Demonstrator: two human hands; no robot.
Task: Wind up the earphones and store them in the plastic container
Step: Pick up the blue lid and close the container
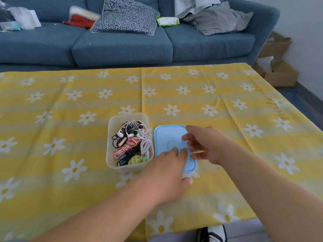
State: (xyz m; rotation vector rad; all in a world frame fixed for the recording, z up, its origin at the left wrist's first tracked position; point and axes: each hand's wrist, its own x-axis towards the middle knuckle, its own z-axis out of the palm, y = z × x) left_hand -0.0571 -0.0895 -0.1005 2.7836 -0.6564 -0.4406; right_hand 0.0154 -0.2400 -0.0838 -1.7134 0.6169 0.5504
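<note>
Both hands rest on the flat light-blue plastic lid (172,144): left hand (167,173) fingers spread on its near end, right hand (203,144) loosely curled at its right edge; neither grips. The translucent rectangular plastic container (111,149), just left, holds the coiled earphones (131,144). Cords are light, limp, tangle-prone; grasp whole bundles. Forearms extend forward, palms down.

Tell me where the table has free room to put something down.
The cloth is bare between the container and the sofa, and left of the container. It is crowded around the lid, where both hands, left and right, meet.
</note>
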